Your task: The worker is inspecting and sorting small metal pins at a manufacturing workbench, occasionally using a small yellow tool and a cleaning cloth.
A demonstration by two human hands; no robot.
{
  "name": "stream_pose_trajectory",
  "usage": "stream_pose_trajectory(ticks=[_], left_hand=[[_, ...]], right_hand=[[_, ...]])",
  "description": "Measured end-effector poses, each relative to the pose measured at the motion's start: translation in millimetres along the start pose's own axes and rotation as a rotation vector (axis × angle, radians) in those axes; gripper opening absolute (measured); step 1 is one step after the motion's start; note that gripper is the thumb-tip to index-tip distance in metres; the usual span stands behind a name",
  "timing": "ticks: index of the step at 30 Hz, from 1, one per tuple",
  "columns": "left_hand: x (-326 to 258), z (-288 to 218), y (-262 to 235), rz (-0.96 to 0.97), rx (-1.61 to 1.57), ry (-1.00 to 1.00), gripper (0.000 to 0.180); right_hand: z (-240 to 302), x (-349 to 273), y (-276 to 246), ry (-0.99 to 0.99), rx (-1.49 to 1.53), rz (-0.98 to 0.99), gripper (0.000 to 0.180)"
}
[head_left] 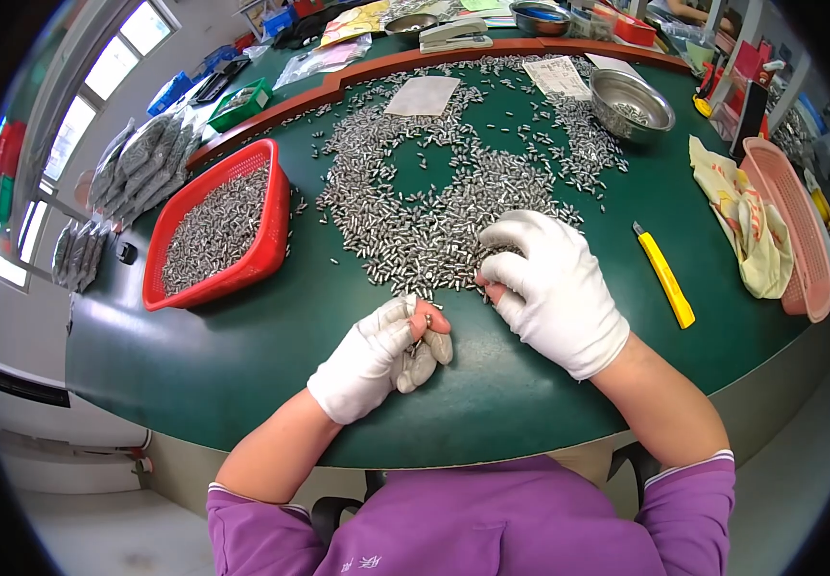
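A wide heap of small shiny metal pins [367, 211] spreads over the green tabletop. My left hand [377, 350], in a white glove with bare fingertips, is closed at the heap's near edge. Its thumb and forefinger pinch a small metal pin [427, 322], and the other fingers curl in under it. On the heap's near right side rests my right hand [559, 288], gloved the same way. Its fingers are bent down among the pins, with thumb and forefinger close together; whatever lies between them is hidden.
Left of the heap stands a red plastic basket [276, 230] full of pins. A yellow utility knife [664, 276] lies to the right, near a pink basket [789, 230] and a yellowish cloth [746, 226]. A steel bowl [660, 125] and paper slips [423, 96] sit farther back, before a brown raised edge [290, 113].
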State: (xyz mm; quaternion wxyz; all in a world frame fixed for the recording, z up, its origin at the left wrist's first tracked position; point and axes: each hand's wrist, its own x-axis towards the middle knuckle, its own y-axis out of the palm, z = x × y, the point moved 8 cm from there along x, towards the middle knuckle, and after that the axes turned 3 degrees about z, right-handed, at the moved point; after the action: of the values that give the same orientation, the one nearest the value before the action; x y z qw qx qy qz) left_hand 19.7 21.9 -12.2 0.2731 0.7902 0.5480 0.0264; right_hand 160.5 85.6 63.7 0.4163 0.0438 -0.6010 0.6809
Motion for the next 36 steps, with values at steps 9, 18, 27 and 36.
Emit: stream_pose_trajectory(ticks=[9, 18, 27, 36], left_hand=[[-0.3, 1.2, -0.8, 0.0, -0.052, 0.006, 0.036], [-1.5, 1.4, -2.2, -0.006, -0.053, 0.03, 0.034], [0.0, 4.3, 3.7, 0.032, 0.05, -0.055, 0.026], [-1.7, 7.1, 1.9, -0.008, 0.013, -0.07, 0.018]], right_hand=[[4.1, -5.8, 14.8, 0.004, -0.031, 0.167, 0.015], [3.5, -7.0, 21.0, -0.011, -0.007, 0.147, 0.012], [27.8, 2.3, 2.4, -0.182, 0.236, -0.079, 0.021], [23.8, -1.9, 10.5, -0.156, 0.42, -0.02, 0.018]])
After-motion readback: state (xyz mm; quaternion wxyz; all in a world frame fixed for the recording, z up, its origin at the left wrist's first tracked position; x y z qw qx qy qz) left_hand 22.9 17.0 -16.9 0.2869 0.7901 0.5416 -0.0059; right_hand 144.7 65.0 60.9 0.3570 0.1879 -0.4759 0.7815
